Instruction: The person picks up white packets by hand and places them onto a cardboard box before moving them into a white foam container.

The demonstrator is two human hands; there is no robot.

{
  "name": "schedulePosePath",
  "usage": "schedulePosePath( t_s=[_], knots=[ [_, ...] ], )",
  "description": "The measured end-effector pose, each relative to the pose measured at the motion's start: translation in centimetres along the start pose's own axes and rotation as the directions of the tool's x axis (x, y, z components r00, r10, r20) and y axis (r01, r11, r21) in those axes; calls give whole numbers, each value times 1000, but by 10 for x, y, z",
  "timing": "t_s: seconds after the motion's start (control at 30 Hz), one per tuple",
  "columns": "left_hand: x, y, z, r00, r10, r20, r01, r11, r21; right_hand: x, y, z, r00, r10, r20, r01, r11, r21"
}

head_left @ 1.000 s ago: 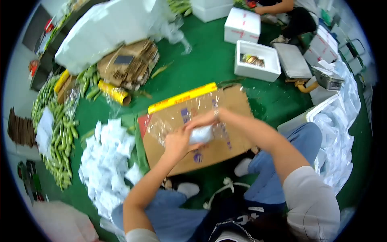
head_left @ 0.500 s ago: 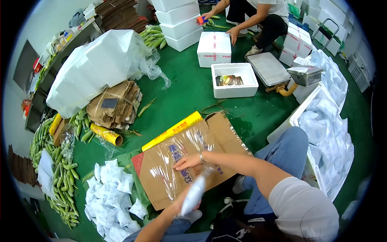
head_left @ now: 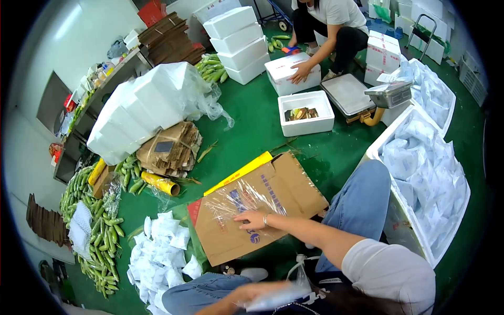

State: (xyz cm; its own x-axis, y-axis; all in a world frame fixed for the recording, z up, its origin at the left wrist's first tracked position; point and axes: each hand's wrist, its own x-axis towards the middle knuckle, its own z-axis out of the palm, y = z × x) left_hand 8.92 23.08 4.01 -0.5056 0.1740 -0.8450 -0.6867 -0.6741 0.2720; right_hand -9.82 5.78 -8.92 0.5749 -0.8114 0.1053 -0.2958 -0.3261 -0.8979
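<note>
My right hand (head_left: pixel 253 220), a bracelet at its wrist, rests on the clear film (head_left: pixel 244 195) over a flattened cardboard sheet (head_left: pixel 283 184), fingers spread. Low in the view, my left hand (head_left: pixel 257 292) is smeared by motion and holds a wrapped white packet (head_left: pixel 278 297) close to my body. Yellow film packaging (head_left: pixel 239 173) lies along the far edge of the cardboard. White packets (head_left: pixel 160 257) are heaped on green sheeting to the left of the cardboard.
Across the floor a person (head_left: pixel 333 31) crouches with a hand on a closed foam box (head_left: pixel 293 72). An open foam box (head_left: pixel 306 128) stands beside a scale (head_left: pixel 346 94). Packet-filled foam bins (head_left: pixel 436 257) are on my right. Corn (head_left: pixel 107 241) lies at left.
My left hand has moved down and right toward my body with the packet. The film over the cardboard has shifted. The other person's closed box is turned, and the camera view has shifted.
</note>
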Motion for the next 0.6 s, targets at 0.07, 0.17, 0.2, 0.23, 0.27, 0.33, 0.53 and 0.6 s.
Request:
schedulePosePath(
  t_s=[0.07, 0.17, 0.2, 0.23, 0.27, 0.33, 0.53, 0.6],
  knots=[
    [0, -20, 27, 994, 95, -46, -92, 993, 70, 8, 9, 6, 994, 7, -111, -26, 986, -166],
    [-17, -26, 40, 956, 252, -153, -246, 968, 57, 1, -12, 7, 999, -6, -34, -5, 948, -317],
    [-26, -23, 41, 924, 321, -206, -327, 945, 5, -6, -39, -1, 996, 33, 80, 13, 859, -512],
    [-35, -17, 41, 873, 394, -288, -432, 898, -79, -11, -69, -8, 994, 48, 97, 15, 825, -564],
    [-44, -10, 42, 805, 444, -393, -544, 816, -193, -8, -99, -22, 995, 35, 93, 11, 890, -455],
    [-26, -4, -3, 791, 333, -513, -604, 558, -569, -10, -157, -36, 996, 31, 80, -4, 945, -326],
    [-69, 46, -7, 574, 771, -275, -736, 339, -586, -23, -206, -33, 885, -107, -454, 271, 910, 314],
    [-71, 55, 12, 375, 719, -586, -906, 151, -395, -18, -178, -28, 688, 281, -669, 186, 823, 537]
  ],
)
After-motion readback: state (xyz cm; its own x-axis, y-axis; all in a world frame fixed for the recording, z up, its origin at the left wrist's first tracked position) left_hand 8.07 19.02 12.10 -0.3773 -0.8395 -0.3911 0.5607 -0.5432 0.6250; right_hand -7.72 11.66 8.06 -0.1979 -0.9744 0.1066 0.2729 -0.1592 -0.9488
